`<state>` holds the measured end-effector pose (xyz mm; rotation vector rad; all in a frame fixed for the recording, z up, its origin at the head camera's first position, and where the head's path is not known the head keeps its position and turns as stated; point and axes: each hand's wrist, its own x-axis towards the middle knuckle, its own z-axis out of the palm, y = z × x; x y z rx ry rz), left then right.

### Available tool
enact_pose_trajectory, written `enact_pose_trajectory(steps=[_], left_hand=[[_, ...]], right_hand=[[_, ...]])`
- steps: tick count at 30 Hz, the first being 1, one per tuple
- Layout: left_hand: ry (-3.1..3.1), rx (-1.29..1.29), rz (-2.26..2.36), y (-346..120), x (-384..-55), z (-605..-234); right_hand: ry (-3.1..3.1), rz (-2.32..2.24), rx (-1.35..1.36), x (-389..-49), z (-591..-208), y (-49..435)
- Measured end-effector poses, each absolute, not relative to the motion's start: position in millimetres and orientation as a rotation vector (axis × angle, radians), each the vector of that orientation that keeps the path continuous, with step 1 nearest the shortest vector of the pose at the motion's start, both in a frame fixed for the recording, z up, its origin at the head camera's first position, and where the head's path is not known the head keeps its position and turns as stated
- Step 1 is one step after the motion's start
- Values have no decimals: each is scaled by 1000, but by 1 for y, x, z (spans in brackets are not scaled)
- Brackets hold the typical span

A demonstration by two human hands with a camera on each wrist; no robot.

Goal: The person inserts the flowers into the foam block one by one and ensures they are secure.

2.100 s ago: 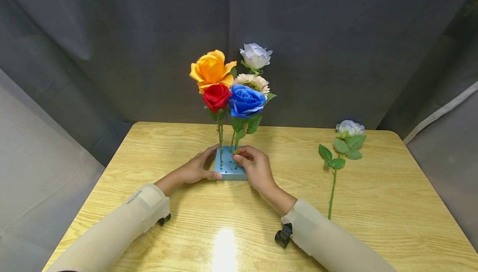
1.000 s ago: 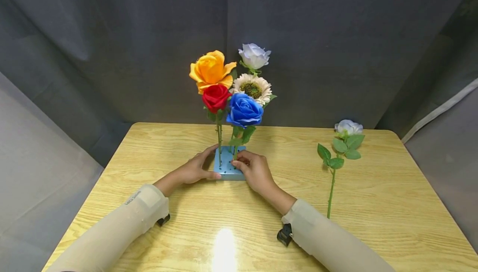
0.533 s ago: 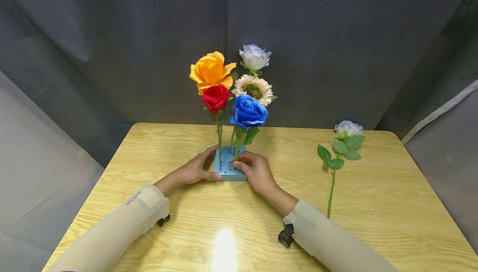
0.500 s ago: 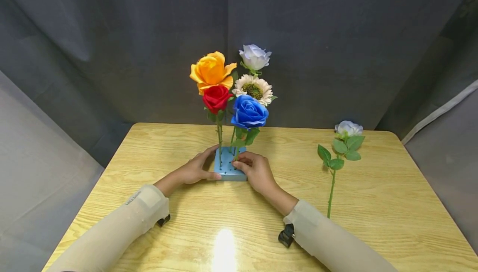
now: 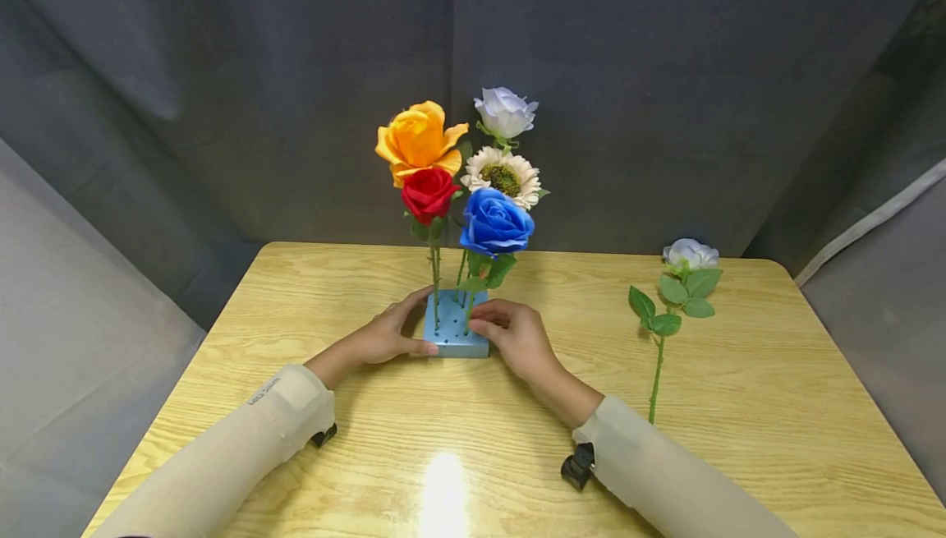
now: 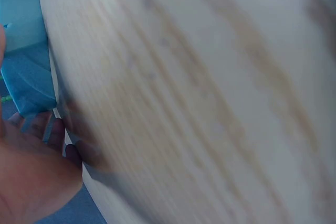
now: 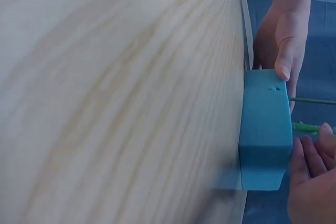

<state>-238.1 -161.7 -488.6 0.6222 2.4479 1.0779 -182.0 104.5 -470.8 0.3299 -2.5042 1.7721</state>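
Observation:
A light-blue flower holder [image 5: 456,347] with small holes on top stands mid-table. Upright in it are a blue rose [image 5: 495,224], a red rose [image 5: 429,195], an orange rose [image 5: 418,142], a pale lilac rose [image 5: 506,113] and a cream sunflower [image 5: 504,177]. My left hand [image 5: 383,336] grips the holder's left side, thumb at the front corner and fingers toward the back. On the right, my right hand [image 5: 520,339] has thumb and fingers slightly parted beside the blue rose's stem. In the right wrist view that green stem [image 7: 304,127] runs to the thumb.
Another pale lilac rose [image 5: 691,255] lies flat on the right of the wooden table [image 5: 355,456], its leafy stem pointing toward me. Dark grey curtain [image 5: 355,70] hangs behind the table's far edge. Tall flowers stand close together over the holder.
The blue rose has moved down a little, then slightly right. My right hand has eased off its stem and drawn back to the right. The left hand stays on the holder.

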Motion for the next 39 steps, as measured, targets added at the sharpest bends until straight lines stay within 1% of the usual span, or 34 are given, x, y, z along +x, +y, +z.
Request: enact_pose_trajectory(steps=[16, 24, 39], left_hand=[[2448, 631, 1079, -163, -237, -488], [2443, 630, 1073, -162, -237, -487], [2440, 623, 1067, -162, -237, -488]], right_hand=[[-2519, 1805, 240, -175, -470, 139], [-2504, 1811, 255, -168, -473, 162], [-2504, 1824, 115, -141, -479, 220]])
